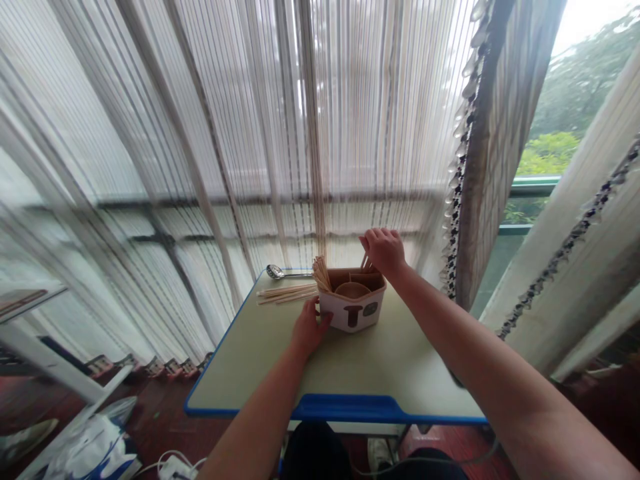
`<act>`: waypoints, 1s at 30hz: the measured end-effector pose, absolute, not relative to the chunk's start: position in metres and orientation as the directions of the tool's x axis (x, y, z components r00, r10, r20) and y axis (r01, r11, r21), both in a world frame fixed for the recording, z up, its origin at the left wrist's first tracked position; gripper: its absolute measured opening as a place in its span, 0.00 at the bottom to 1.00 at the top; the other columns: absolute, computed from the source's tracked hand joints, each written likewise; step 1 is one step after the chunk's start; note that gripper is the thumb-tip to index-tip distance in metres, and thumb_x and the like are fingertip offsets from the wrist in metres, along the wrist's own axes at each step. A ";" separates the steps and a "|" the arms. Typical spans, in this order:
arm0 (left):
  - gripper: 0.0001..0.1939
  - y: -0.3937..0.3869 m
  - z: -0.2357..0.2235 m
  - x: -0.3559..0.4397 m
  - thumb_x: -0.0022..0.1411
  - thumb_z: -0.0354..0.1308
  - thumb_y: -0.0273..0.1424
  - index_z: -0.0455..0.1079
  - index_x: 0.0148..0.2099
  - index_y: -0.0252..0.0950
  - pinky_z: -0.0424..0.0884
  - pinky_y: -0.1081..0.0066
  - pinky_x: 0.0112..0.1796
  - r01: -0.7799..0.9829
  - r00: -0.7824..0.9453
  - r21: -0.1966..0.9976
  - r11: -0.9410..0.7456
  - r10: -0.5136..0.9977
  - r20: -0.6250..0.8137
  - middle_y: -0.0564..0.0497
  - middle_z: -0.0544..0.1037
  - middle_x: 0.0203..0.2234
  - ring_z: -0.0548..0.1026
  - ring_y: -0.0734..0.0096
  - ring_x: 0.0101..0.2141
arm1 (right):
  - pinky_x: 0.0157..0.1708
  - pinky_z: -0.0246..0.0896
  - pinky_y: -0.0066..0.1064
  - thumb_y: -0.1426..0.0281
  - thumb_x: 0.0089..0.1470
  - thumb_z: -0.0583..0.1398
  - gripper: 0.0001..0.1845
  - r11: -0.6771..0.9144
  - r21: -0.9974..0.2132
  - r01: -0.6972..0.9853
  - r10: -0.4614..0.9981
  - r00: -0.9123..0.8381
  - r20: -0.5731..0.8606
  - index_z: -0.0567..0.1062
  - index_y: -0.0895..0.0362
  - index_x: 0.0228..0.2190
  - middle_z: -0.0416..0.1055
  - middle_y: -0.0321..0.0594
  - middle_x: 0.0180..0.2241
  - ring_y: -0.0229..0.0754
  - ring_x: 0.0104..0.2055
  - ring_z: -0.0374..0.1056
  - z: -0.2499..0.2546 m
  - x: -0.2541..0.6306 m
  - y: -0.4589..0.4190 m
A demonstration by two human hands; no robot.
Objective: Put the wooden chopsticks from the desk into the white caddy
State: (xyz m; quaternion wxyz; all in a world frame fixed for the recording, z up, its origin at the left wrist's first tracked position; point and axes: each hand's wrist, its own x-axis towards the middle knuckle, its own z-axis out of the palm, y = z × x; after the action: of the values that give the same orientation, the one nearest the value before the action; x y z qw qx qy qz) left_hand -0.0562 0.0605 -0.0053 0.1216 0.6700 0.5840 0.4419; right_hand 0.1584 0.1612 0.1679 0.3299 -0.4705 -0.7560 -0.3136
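A white and brown storage box (340, 315) with a brown divided inside and a dark print on its front stands on the desk. My left hand (309, 328) grips its left side, thumb at the front. Over the back right compartment, my right hand (385, 251) is closed round the upper ends of a few thin wooden chopsticks (367, 264), whose lower ends go down into the box. A bundle of chopsticks (321, 272) leans upright in the box's left corner. More loose chopsticks (285, 293) lie flat on the desk to the left.
A metal slotted spoon (275, 272) lies at the back left of the cream desk (260, 373), which has a blue edge. Sheer striped curtains (240, 133) hang behind it. On the floor at left are a plastic bag (90, 447) and a white power strip (176, 467).
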 end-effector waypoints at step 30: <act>0.19 0.053 0.004 -0.081 0.61 0.45 0.23 0.68 0.52 0.35 0.60 0.65 0.53 0.929 -0.200 0.364 0.065 0.916 0.348 0.43 0.70 0.52 0.67 0.63 0.51 | 0.48 0.59 0.39 0.73 0.56 0.53 0.09 0.843 -0.165 0.511 0.360 -0.310 0.880 0.67 0.57 0.40 0.68 0.47 0.42 0.45 0.46 0.62 0.079 0.101 0.040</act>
State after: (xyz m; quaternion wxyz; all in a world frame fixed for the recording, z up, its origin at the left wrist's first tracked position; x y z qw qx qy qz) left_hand -0.0814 0.0535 0.0041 -0.0131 0.6321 0.7296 0.2606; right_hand 0.1011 0.0397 0.0790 0.5217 -0.2702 -0.8059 -0.0728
